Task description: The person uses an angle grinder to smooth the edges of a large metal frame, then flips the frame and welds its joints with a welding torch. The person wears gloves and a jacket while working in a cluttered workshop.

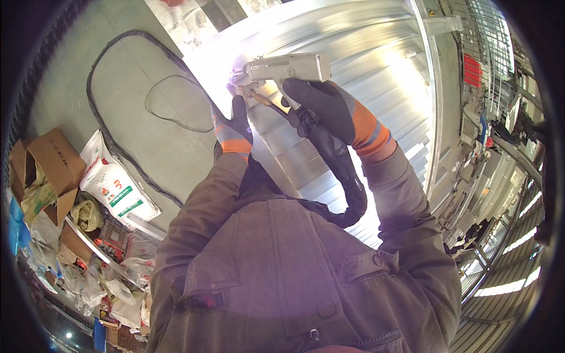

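Pistol-shaped grey metal welding gun [288, 67] is being held up close over the work by the right hand [321, 109], which is wrapping its dark, orange-cuffed glove around the grip just below the boxy body. It is probably fairly heavy and rigid, and the thick black corrugated hose [341, 170] trailing from the handle back toward the chest is likely dragging stiffly on it, so the grip looks the sound place to hold. The left hand [235, 126], gloved alike, is resting half-curled against the brass-coloured nozzle [256, 94], steadying it; whether it is pinching anything I cannot tell. Beneath the tip, the bright ribbed aluminium panel structure [365, 88] is glaring, smooth, hard and probably slippery. Farther left, a black cable [118, 150] is looping over the grey concrete floor [65, 88], beside a white printed sack [115, 185] and an open cardboard box [50, 165].
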### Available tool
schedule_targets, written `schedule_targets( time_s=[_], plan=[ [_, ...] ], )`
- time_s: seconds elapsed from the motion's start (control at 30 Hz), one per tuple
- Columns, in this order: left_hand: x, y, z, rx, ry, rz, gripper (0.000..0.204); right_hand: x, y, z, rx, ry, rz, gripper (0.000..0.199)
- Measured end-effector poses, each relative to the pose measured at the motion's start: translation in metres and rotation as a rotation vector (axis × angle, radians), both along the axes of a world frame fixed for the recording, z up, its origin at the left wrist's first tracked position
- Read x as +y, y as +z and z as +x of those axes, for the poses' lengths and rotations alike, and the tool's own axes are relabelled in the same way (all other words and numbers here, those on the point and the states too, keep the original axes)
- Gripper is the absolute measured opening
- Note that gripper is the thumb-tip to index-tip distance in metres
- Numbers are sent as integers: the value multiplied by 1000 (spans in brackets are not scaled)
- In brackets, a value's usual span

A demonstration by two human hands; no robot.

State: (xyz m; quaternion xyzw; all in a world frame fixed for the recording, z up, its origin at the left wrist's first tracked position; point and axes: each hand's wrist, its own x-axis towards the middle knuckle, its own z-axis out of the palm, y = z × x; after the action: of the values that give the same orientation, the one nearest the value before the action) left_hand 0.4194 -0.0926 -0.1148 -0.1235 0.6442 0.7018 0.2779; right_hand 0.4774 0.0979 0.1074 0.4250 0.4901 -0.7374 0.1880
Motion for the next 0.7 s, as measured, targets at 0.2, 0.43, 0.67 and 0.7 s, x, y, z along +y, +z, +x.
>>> schedule_targets(
  time_s=[0.2, 0.43, 0.67, 0.7],
  plan=[
    [-8, -9, -1, 251, -188, -308, 52, -10, 7, 2, 28, 38, 60, 59],
    [-43, 13, 6, 418, -317, -474, 71, -26, 9, 19, 90, 29, 104, 55],
    [-95, 158, 98, 184, -1167, 268, 40, -45, 41, 65, 236, -14, 232, 48],
    [-89, 174, 116, 140, -1374, 269, 43, -44, 45, 72, 248, 15, 249, 48]
  ],
)
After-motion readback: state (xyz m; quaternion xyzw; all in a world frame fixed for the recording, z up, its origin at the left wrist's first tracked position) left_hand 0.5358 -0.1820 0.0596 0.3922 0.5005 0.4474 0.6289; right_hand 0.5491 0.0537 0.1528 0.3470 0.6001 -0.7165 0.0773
